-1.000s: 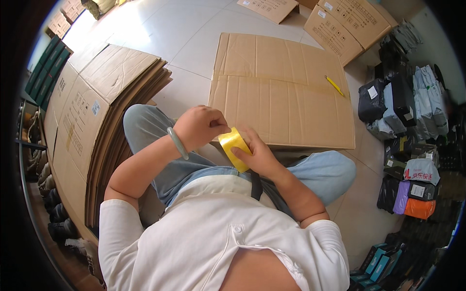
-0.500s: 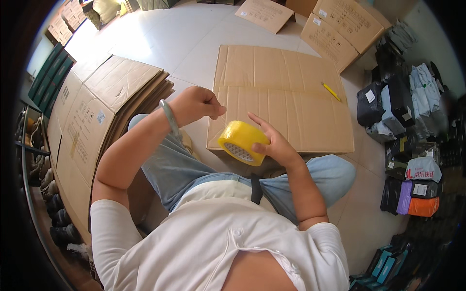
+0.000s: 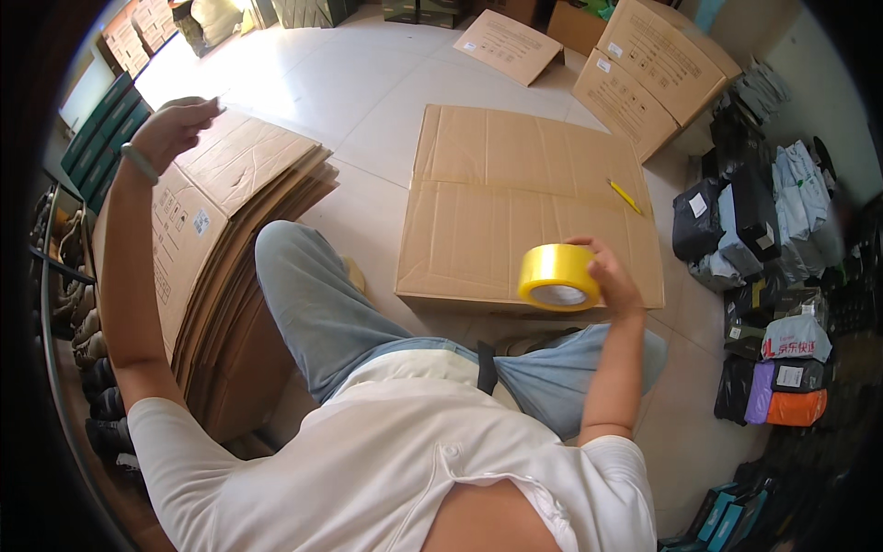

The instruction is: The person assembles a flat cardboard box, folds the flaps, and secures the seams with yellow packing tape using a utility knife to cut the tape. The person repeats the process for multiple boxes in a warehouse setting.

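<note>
Fingers hold tape; cartons bear labels.

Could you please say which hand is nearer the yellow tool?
Right: the right hand is short of the yellow tool; the left hand is far to its left.

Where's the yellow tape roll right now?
Head view, right of centre: the yellow tape roll is in the right hand, overlapping the cardboard box's near edge.

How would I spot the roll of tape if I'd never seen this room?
Find the large cardboard box near the picture's middle. Over its near edge, the right hand holds the roll of tape. It is a fat, shiny yellow ring, unlike the thin yellow stick on the box.
</note>
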A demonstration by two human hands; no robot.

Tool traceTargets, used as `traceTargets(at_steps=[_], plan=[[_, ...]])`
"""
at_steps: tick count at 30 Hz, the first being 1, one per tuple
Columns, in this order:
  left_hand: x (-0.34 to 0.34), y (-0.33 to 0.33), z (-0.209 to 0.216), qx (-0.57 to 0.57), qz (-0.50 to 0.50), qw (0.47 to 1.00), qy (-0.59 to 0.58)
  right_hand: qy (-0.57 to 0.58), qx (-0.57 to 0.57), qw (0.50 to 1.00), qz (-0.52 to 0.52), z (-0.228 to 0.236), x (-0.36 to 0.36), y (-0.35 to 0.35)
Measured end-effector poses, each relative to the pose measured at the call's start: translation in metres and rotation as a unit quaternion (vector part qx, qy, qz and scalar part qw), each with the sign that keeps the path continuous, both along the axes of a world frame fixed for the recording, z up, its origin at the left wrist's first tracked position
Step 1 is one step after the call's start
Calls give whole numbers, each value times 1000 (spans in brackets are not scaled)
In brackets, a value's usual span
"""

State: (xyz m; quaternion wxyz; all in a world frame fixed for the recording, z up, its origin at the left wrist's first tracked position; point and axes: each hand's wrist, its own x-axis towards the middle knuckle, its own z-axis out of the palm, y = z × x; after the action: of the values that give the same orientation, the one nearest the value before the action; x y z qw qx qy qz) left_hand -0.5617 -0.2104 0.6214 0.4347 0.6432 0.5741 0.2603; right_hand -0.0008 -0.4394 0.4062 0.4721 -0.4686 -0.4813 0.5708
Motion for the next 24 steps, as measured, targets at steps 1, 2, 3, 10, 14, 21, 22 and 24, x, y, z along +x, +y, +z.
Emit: traceTargets(at_steps=[1,2,3,10,14,21,22,24], plan=[[-9,1,0,21,40,999,24,-36,0,999,-12,5,18,0],[-11,-1,-9,41,40,998,13,-76,-1,997,-24,13,37,-1],[-12,-4,-23,60,41,997,2,-83,12,995,-52,20,55,-1],[22,36,-148,25,82,994,-73,-121,52,983,-131,70,107,52],[58,69,-229,-89,92,974,-186,-299,3,947,-118,63,112,102],[80,123,-285,-209,91,956,-182,-507,-29,851,-137,5,123,167],[74,127,-296,-220,94,957,-163,-550,-20,825,-132,-3,121,174],[65,132,-317,-245,95,956,-127,-573,7,813,-106,-13,110,188]])
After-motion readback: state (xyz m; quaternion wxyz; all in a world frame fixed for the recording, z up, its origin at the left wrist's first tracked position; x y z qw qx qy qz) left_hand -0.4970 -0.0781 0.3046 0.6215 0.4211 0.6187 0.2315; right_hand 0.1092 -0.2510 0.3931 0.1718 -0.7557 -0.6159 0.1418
